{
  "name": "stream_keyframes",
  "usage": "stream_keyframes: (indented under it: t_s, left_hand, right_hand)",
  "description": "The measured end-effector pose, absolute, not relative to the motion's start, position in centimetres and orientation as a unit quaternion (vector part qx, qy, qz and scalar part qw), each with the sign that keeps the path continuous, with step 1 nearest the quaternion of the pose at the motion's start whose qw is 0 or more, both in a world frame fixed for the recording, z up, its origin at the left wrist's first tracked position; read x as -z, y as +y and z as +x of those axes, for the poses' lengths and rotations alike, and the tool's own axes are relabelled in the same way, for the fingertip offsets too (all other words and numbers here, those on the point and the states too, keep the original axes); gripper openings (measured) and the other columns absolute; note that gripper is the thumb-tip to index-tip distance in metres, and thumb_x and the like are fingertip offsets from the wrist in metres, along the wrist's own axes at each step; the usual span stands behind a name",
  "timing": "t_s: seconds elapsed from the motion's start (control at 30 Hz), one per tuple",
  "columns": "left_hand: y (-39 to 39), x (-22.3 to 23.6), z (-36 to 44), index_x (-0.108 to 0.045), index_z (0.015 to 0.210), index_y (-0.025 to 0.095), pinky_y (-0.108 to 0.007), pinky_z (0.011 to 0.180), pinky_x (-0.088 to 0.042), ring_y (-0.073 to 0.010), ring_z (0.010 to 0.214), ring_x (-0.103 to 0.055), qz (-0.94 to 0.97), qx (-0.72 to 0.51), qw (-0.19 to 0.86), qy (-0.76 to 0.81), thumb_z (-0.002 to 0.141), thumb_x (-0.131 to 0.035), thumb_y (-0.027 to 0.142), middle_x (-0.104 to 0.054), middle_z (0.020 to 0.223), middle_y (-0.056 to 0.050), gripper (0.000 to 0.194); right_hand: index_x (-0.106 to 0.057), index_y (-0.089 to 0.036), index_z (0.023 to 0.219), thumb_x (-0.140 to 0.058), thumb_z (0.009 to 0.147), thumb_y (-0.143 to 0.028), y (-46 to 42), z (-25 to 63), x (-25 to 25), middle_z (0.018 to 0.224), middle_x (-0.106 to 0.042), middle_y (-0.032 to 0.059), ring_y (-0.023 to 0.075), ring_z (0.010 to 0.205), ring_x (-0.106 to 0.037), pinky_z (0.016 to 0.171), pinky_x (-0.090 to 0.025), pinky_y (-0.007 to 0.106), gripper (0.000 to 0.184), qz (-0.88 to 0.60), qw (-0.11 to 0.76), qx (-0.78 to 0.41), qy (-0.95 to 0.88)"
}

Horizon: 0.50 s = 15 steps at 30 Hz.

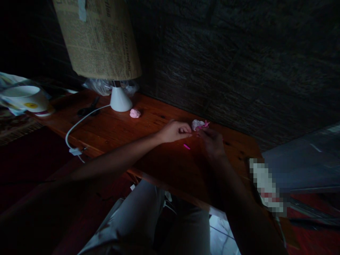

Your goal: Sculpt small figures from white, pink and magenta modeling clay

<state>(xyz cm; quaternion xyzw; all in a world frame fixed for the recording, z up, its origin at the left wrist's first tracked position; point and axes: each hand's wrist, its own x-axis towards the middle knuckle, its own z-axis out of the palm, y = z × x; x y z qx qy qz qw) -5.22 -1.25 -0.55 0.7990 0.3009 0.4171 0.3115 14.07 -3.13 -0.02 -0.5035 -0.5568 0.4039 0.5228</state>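
Observation:
A small figure (198,124), apparently of modelling clay, has a pale rounded part and a bright pink part with short prongs. It is near the back edge of the wooden table (156,148). My right hand (213,141) is closed, its fingertips pressed against the figure's pink part and partly hiding it. Just left of the figure, my left hand (174,131) rests with fingers curled in; whether anything small is between them cannot be made out. A thin bright pink strip (186,146) lies between and below both hands. Farther left sits a pale pink lump of clay (135,113).
A white-based lamp (120,99) with a newspaper shade stands at the left back, its cable running over the front edge. Scissors (89,109) and a paper cup (25,99) are farther left. A blurred-out pale object (267,186) lies at the right end. A dark wall (225,63) rises behind.

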Motion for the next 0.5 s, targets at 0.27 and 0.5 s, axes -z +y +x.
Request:
stream_keyframes:
  t_s: [0.27,0.5]
  left_hand:
    - [-1.44,0.63,-5.34,-0.078,0.087,0.020,-0.026,0.077,-0.049,-0.0166,0.081,-0.068,0.908,-0.270,0.273,0.169,0.074,-0.082,0.028,-0.075,0.087,-0.007,0.016]
    - [-1.36,0.88,-5.52,-0.076,0.089,0.020,-0.027,0.086,-0.047,-0.0156,0.090,-0.067,0.928,-0.229,0.250,0.156,0.089,-0.065,0.016,-0.074,0.093,-0.006,0.012]
  right_hand:
    - [-0.075,-0.024,0.074,-0.083,0.061,-0.045,-3.04,13.84,0.00,0.074,-0.070,0.0009,0.0179,0.070,-0.059,0.072,-0.048,0.035,0.026,-0.515,0.562,-0.395,-0.513]
    - [-0.078,-0.023,0.077,-0.084,0.060,-0.039,-3.34,13.57,-0.19,0.071,-0.071,-0.0001,0.0163,0.068,-0.061,0.068,-0.047,0.033,0.024,-0.498,0.534,-0.443,-0.520]
